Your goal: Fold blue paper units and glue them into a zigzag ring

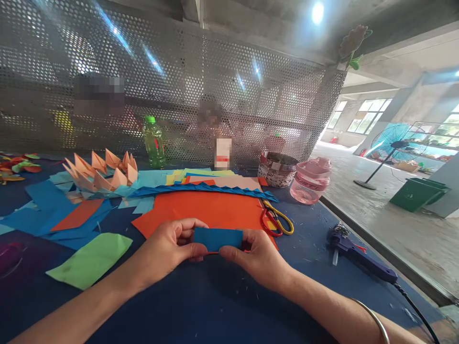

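Note:
Both my hands hold a small blue paper rectangle [218, 238] just above the dark blue table [201, 301]. My left hand [172, 248] pinches its left end with fingers curled. My right hand [256, 258] pinches the right end between thumb and fingers. Right behind the paper lies a large orange sheet [204, 210], and red-and-yellow scissors [276, 219] rest at that sheet's right edge.
A purple glue gun [358, 255] with its cord lies at the right. A pink lidded jar [310, 180], a woven basket [277, 168] and a green bottle [154, 142] stand farther back. Folded orange paper pieces [100, 172], blue scraps and a green sheet [91, 260] lie left. A perforated metal screen rises behind, with people beyond it.

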`<action>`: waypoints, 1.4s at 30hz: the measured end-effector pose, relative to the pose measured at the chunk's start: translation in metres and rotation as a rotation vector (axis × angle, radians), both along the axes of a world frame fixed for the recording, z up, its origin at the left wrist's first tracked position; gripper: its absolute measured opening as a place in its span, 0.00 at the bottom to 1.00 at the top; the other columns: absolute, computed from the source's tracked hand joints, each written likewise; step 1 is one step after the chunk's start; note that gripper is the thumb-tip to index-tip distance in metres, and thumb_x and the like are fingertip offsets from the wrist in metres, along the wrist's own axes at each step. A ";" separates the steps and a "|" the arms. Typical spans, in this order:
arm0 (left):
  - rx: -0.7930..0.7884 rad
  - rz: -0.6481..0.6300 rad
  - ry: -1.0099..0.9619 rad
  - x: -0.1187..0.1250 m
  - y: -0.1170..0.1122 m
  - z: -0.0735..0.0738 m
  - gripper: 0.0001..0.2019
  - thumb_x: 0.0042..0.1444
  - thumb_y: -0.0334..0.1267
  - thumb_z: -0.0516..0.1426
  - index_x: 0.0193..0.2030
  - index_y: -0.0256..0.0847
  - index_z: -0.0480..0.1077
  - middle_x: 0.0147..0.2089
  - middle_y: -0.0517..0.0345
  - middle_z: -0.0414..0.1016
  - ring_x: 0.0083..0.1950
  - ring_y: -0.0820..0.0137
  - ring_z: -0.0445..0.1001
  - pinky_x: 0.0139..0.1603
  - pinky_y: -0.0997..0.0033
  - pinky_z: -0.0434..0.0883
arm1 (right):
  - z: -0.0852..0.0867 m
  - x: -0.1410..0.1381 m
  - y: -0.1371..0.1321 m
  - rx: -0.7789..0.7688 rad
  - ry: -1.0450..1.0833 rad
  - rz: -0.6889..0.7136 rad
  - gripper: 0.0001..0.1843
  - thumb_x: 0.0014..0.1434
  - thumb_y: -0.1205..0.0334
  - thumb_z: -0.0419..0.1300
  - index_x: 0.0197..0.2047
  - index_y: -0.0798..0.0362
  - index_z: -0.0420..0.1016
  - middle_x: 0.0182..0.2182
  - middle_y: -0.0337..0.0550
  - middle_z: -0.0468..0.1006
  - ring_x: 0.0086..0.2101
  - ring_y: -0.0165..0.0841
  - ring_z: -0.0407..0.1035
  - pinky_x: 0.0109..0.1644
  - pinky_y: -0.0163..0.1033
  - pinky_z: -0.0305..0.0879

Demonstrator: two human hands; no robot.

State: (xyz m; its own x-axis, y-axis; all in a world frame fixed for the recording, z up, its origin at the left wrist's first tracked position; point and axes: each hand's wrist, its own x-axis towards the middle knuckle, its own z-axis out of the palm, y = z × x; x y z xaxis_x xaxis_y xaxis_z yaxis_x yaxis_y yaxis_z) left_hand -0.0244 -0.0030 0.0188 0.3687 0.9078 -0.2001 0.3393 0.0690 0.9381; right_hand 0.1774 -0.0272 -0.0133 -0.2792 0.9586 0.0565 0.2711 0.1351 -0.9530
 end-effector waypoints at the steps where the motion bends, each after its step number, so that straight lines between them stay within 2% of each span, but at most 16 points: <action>1: 0.010 -0.012 -0.005 -0.001 0.000 0.000 0.15 0.45 0.41 0.63 0.40 0.40 0.71 0.29 0.61 0.77 0.31 0.69 0.75 0.36 0.71 0.71 | 0.000 0.001 0.000 0.010 -0.006 -0.008 0.13 0.54 0.55 0.60 0.26 0.57 0.73 0.21 0.37 0.69 0.24 0.27 0.60 0.29 0.34 0.55; 7: 0.040 -0.033 0.005 -0.005 0.003 0.001 0.09 0.48 0.39 0.61 0.36 0.40 0.72 0.27 0.61 0.77 0.29 0.70 0.74 0.33 0.72 0.70 | 0.002 0.004 0.002 0.052 -0.022 -0.017 0.14 0.57 0.55 0.58 0.26 0.56 0.73 0.22 0.37 0.70 0.25 0.27 0.60 0.30 0.34 0.56; 13: 0.024 -0.027 0.024 -0.009 0.008 -0.001 0.11 0.47 0.42 0.62 0.36 0.40 0.71 0.28 0.58 0.77 0.32 0.66 0.76 0.35 0.69 0.72 | -0.004 0.007 0.009 0.050 0.044 -0.114 0.18 0.51 0.53 0.64 0.22 0.53 0.61 0.19 0.32 0.62 0.23 0.25 0.54 0.27 0.32 0.52; 18: 0.025 -0.031 -0.001 -0.011 0.010 -0.008 0.13 0.47 0.45 0.63 0.35 0.39 0.72 0.29 0.58 0.77 0.33 0.66 0.76 0.37 0.68 0.72 | -0.001 0.007 0.010 0.148 -0.090 -0.107 0.12 0.59 0.59 0.55 0.25 0.54 0.67 0.20 0.35 0.66 0.23 0.26 0.56 0.28 0.32 0.52; 21: 0.013 -0.033 -0.045 -0.011 0.009 -0.008 0.14 0.47 0.46 0.64 0.36 0.40 0.73 0.30 0.58 0.77 0.34 0.65 0.76 0.39 0.68 0.73 | -0.001 0.008 0.010 0.219 -0.149 -0.123 0.11 0.60 0.62 0.54 0.26 0.54 0.68 0.21 0.35 0.68 0.24 0.26 0.58 0.29 0.31 0.54; 26: -0.121 -0.030 -0.314 -0.012 0.007 -0.004 0.19 0.56 0.53 0.54 0.44 0.41 0.75 0.41 0.53 0.79 0.41 0.64 0.76 0.46 0.63 0.73 | -0.002 0.011 0.011 0.327 -0.173 -0.141 0.08 0.60 0.65 0.54 0.30 0.53 0.69 0.26 0.37 0.74 0.29 0.27 0.66 0.34 0.31 0.59; 29: -0.193 -0.003 -0.390 -0.013 0.007 -0.004 0.19 0.58 0.53 0.53 0.43 0.41 0.75 0.39 0.52 0.79 0.40 0.64 0.76 0.44 0.64 0.73 | -0.003 0.010 0.011 0.390 -0.192 -0.138 0.07 0.60 0.67 0.55 0.31 0.52 0.69 0.27 0.37 0.75 0.30 0.27 0.67 0.34 0.31 0.59; 34: -0.193 -0.070 -0.372 -0.013 0.007 -0.004 0.14 0.58 0.47 0.56 0.43 0.43 0.76 0.37 0.57 0.76 0.38 0.69 0.74 0.40 0.72 0.73 | -0.006 0.010 0.012 0.439 -0.212 -0.141 0.06 0.61 0.68 0.54 0.32 0.52 0.70 0.29 0.38 0.76 0.31 0.29 0.68 0.35 0.32 0.60; 39: -0.194 -0.093 -0.326 -0.012 0.005 -0.002 0.12 0.55 0.43 0.60 0.45 0.44 0.75 0.43 0.56 0.76 0.44 0.66 0.73 0.43 0.70 0.74 | -0.007 0.012 0.012 0.469 -0.227 -0.155 0.06 0.61 0.68 0.55 0.33 0.52 0.71 0.29 0.37 0.76 0.31 0.28 0.68 0.35 0.32 0.60; 42: -0.196 -0.097 -0.286 -0.011 0.003 -0.001 0.13 0.54 0.44 0.60 0.45 0.44 0.75 0.42 0.55 0.77 0.44 0.65 0.75 0.42 0.69 0.74 | -0.007 0.012 0.011 0.472 -0.228 -0.155 0.06 0.61 0.69 0.55 0.33 0.52 0.71 0.29 0.37 0.77 0.31 0.28 0.68 0.35 0.32 0.60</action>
